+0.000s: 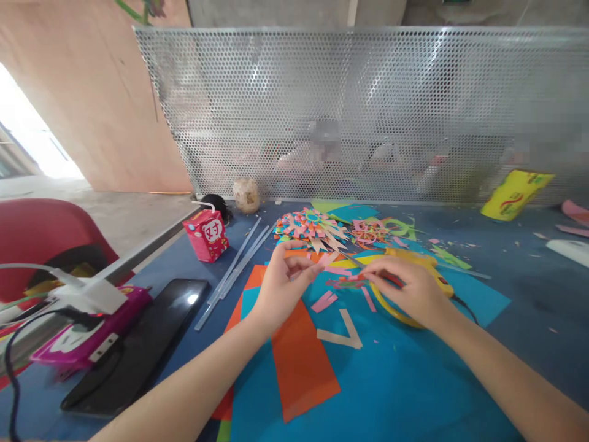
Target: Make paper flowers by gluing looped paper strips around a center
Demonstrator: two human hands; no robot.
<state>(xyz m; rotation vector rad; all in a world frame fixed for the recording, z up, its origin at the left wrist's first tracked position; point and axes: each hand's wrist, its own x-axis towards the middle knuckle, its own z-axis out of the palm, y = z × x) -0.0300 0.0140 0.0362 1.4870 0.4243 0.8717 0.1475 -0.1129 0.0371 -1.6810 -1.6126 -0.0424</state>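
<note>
My left hand (pixel 283 279) hovers over the table with fingers pinched on a small pink paper strip (pixel 329 259). My right hand (pixel 405 285) rests on the blue paper sheet (pixel 405 380), its fingers closed around yellow-handled scissors (pixel 391 307) whose blades point toward the left hand. Loose pink strips (pixel 324 301) lie between the hands. An orange paper sheet (pixel 301 362) lies under my left wrist. A pale V-shaped paper piece (pixel 343 331) sits below the hands.
A pile of coloured paper cuttings (pixel 313 230) lies behind the hands. Clear glue sticks (pixel 239 264), a red drink carton (pixel 207 236), a black phone (pixel 138 344), a pink case with white charger (pixel 87 319) are left. A perforated metal screen (pixel 368 110) backs the table; a yellow packet (pixel 515 193) is at right.
</note>
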